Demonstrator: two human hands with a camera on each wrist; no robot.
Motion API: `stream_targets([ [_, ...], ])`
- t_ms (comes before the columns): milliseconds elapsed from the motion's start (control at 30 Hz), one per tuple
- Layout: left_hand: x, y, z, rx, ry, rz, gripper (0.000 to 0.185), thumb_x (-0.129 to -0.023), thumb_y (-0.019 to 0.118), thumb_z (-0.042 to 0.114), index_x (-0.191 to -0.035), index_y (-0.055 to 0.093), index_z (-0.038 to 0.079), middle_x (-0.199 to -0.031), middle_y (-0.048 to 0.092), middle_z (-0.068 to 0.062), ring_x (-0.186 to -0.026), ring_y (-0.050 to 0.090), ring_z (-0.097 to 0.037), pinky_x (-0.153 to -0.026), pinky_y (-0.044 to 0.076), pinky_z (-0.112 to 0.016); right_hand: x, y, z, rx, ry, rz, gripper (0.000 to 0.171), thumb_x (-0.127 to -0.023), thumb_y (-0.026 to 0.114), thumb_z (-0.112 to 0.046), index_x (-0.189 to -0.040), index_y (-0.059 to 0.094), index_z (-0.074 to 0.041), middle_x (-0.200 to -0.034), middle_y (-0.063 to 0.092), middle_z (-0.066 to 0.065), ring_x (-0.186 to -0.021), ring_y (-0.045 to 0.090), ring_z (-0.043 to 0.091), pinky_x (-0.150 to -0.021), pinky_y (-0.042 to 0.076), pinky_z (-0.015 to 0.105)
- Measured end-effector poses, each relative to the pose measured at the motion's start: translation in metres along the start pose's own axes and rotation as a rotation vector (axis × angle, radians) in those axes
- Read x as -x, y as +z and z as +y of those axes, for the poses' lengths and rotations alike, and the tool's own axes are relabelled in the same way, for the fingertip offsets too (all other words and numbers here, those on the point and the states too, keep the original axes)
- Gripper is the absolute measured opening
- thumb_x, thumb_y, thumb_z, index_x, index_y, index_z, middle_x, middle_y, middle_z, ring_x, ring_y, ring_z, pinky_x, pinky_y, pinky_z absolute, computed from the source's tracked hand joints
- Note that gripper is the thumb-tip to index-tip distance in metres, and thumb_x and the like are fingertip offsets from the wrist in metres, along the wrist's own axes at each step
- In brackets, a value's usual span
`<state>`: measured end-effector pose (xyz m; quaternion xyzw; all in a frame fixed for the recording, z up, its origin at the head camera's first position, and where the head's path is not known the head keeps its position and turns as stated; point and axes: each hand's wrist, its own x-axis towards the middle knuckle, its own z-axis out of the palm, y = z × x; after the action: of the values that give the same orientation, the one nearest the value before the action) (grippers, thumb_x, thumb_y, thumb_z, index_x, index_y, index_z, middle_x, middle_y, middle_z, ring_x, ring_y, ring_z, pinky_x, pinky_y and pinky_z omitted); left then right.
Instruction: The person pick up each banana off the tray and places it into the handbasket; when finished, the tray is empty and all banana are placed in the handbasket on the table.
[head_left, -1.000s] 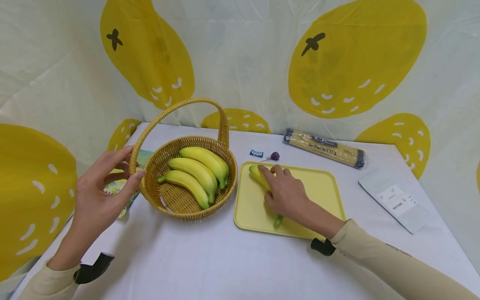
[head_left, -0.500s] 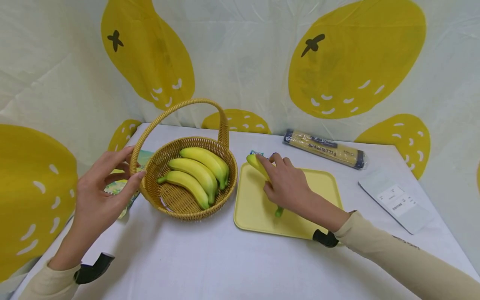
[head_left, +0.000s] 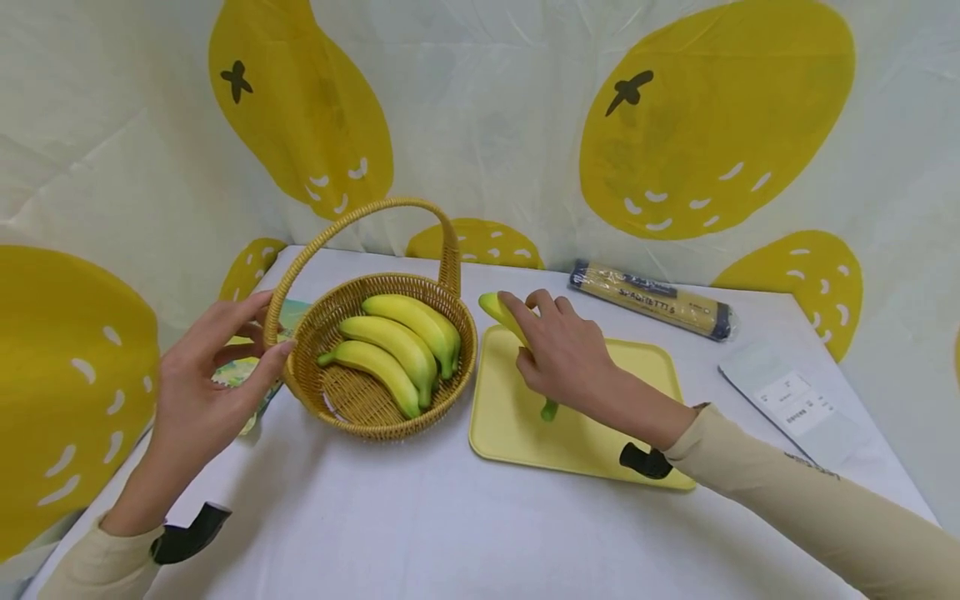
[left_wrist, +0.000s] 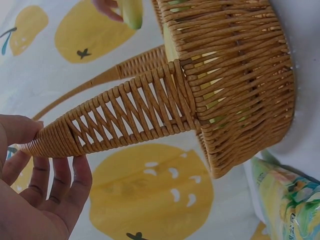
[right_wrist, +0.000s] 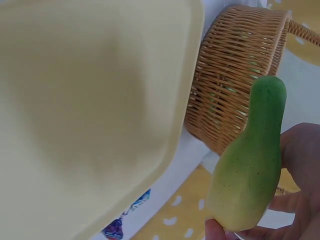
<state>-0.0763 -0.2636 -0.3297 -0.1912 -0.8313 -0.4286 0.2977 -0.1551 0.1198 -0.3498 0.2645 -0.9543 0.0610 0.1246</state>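
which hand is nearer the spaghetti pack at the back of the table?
Right. The right hand holds a yellow banana above the yellow tray, just left of the spaghetti pack. The left hand grips the woven wicker basket handle, far left.

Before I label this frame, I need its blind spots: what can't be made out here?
- Banana middle: head view, hidden under the right hand.
- Pouch: head view, mostly behind the left hand and basket.
- Spaghetti packet and white packet: small print unreadable.
- Lollipop: right wrist view, cut off by the tray.
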Motion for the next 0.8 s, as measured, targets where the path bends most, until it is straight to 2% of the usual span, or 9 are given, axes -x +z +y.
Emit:
stream_targets([
  [133,0.000,0.000,0.000,0.001,-0.001,0.005,0.071,-0.079,0.078,-0.023,-0.143,0.067,0.006,-0.110,0.065,-0.007,-0.096,0.063,-0.013,-0.084,0.055,-0.012,-0.005,-0.004,-0.006,-0.005,-0.018,0.010,0.073,-0.088,0.065,-0.009,-0.158,0.046,-0.018,-0.128,0.057,0.016,-0.090,0.055,0.034,-0.040,0.043,0.037],
  [400,0.000,0.001,-0.001,0.007,0.007,0.016,0.070,-0.078,0.079,-0.023,-0.142,0.067,0.004,-0.109,0.065,-0.006,-0.095,0.062,-0.011,-0.083,0.054,-0.011,-0.023,-0.013,-0.026,0.005,-0.064,-0.027,0.072,-0.090,0.061,-0.009,-0.160,0.045,-0.019,-0.129,0.056,0.015,-0.092,0.054,0.032,-0.042,0.044,0.036],
  [800,0.000,0.000,-0.002,0.017,0.012,0.004,0.073,-0.077,0.079,-0.023,-0.143,0.067,0.004,-0.107,0.064,-0.010,-0.095,0.063,-0.014,-0.083,0.056,-0.013,-0.062,-0.010,-0.065,0.061,-0.144,-0.077,0.069,-0.092,0.053,-0.010,-0.159,0.041,-0.022,-0.128,0.052,0.014,-0.093,0.051,0.029,-0.044,0.046,0.035],
])
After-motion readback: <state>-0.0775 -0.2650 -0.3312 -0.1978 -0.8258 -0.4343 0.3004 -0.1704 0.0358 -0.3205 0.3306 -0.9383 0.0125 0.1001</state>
